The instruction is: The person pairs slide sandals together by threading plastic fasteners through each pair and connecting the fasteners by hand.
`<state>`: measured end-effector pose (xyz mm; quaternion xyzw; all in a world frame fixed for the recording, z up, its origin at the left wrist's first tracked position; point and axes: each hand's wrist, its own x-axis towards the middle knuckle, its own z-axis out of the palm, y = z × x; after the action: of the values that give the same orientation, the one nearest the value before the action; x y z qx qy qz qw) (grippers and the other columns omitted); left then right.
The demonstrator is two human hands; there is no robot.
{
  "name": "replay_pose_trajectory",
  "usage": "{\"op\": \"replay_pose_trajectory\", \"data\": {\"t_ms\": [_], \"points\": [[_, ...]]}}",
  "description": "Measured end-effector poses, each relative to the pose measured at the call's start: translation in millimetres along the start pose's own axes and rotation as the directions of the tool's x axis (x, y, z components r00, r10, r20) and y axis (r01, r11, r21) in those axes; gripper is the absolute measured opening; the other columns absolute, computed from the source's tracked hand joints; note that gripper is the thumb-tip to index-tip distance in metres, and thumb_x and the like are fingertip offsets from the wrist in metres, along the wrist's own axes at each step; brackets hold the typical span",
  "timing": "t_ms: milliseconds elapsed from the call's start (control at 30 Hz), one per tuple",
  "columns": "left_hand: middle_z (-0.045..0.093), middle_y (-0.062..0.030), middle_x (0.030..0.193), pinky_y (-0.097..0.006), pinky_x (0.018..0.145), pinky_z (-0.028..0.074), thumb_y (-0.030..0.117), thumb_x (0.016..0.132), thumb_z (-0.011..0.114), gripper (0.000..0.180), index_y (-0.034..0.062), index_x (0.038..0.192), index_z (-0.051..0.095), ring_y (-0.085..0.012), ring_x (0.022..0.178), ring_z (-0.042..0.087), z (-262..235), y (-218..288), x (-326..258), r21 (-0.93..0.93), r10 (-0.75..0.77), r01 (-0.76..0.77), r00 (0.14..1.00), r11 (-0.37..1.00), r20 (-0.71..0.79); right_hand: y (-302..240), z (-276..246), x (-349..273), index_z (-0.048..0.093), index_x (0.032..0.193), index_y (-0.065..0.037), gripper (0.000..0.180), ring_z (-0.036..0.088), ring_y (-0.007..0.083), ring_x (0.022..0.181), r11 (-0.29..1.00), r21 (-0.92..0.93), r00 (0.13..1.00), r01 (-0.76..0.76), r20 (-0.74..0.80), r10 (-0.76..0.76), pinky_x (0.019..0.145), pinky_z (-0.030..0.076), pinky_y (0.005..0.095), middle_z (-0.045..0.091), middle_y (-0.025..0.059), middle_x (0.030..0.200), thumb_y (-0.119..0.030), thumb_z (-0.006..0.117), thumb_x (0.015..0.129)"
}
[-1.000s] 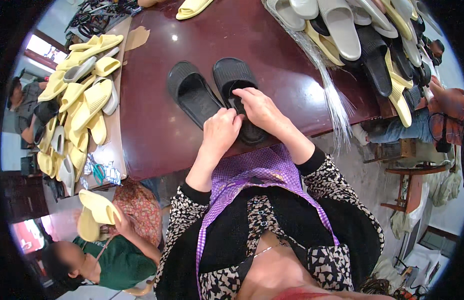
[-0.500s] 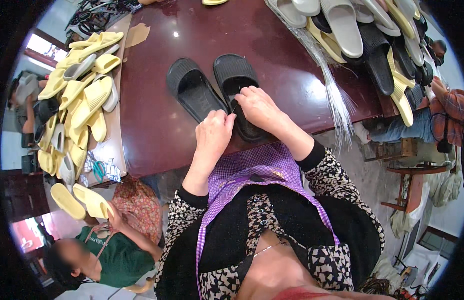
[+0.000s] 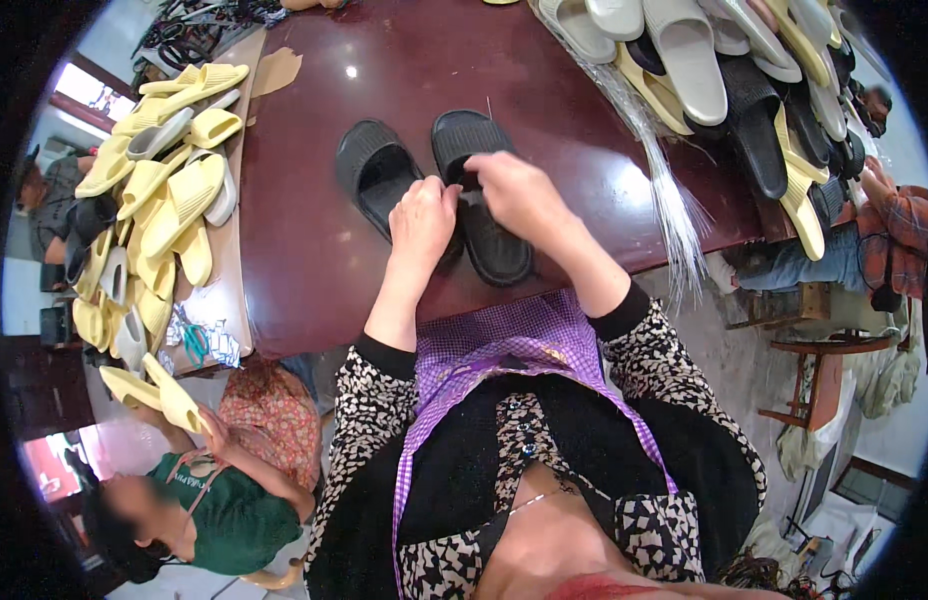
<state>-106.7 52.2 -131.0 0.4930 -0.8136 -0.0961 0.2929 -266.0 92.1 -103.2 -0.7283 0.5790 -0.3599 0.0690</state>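
Two black slide slippers lie side by side on the dark red table, toes pointing away from me. My left hand (image 3: 424, 218) is closed over the inner edge of the left slipper (image 3: 372, 165), its thumb and fingertips pressed together beside the right slipper (image 3: 499, 245). Above the strap opening of that right slipper, my right hand (image 3: 519, 195) has curled, closed fingers and looks slightly blurred. What either pinch holds is too small to make out. A thin strand (image 3: 489, 108) sticks up by the right slipper's strap.
Yellow and grey slides (image 3: 174, 200) are heaped on the left, with teal-handled scissors (image 3: 194, 340) nearby. A bundle of clear plastic strands (image 3: 674, 205) hangs over the table edge beside piled slides (image 3: 689, 60) at right. A co-worker (image 3: 229, 510) at lower left holds yellow slides.
My right hand has moved slightly up and right, away from my left hand, uncovering more of the right slipper's footbed. The left hand has shifted slightly up. The co-worker's yellow slides have tilted together.
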Motion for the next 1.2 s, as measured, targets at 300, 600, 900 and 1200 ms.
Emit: {"op": "replay_pose_trajectory", "data": {"t_ms": [300, 600, 900, 1200], "points": [[0.058, -0.0160, 0.082, -0.041, 0.063, 0.048, 0.023, 0.080, 0.068, 0.026, -0.0003, 0.080, 0.056, -0.0339, 0.072, 0.060, -3, -23, 4, -0.222, 0.085, -0.084, 0.996, 0.971, -0.007, 84, 2, 80, 0.069, 0.086, 0.001, 0.034, 0.063, 0.0357, 0.089, 0.896, -0.126, 0.898, -0.425, 0.070, 0.435, 0.081, 0.048, 0.0427, 0.065, 0.0229, 0.088, -0.032, 0.062, 0.080], [0.054, -0.0142, 0.090, -0.043, 0.069, 0.048, 0.023, 0.079, 0.069, 0.029, 0.0016, 0.090, 0.054, -0.0341, 0.082, 0.058, -13, -33, 9, -0.254, 0.120, -0.098, 0.990, 0.962, 0.074, 114, 21, 107, 0.071, 0.079, -0.001, 0.036, 0.065, 0.0335, 0.083, 0.883, -0.121, 0.859, -0.453, 0.207, 0.468, 0.078, 0.050, 0.0395, 0.066, 0.0219, 0.083, -0.036, 0.069, 0.070], [0.051, -0.0126, 0.096, -0.042, 0.078, 0.045, 0.022, 0.074, 0.073, 0.034, 0.0030, 0.093, 0.053, -0.0330, 0.090, 0.053, -15, -49, 15, -0.249, 0.245, -0.245, 0.969, 0.937, -0.031, 87, 42, 142, 0.066, 0.088, 0.000, 0.017, 0.062, 0.0203, 0.067, 0.939, 0.292, 0.982, -0.180, 0.111, 0.154, 0.068, 0.049, 0.0330, 0.066, 0.0118, 0.076, -0.013, 0.065, 0.077], [0.051, -0.0127, 0.097, -0.042, 0.079, 0.044, 0.021, 0.073, 0.073, 0.036, 0.0030, 0.096, 0.053, -0.0333, 0.092, 0.053, -17, -53, 12, -0.313, 0.198, -0.188, 0.980, 0.931, -0.001, 52, 98, 189, 0.062, 0.091, -0.006, 0.014, 0.062, 0.0235, 0.084, 0.940, 0.285, 0.852, 0.186, 0.429, -0.299, 0.073, 0.048, 0.0350, 0.066, 0.0107, 0.089, -0.010, 0.058, 0.079]]}}
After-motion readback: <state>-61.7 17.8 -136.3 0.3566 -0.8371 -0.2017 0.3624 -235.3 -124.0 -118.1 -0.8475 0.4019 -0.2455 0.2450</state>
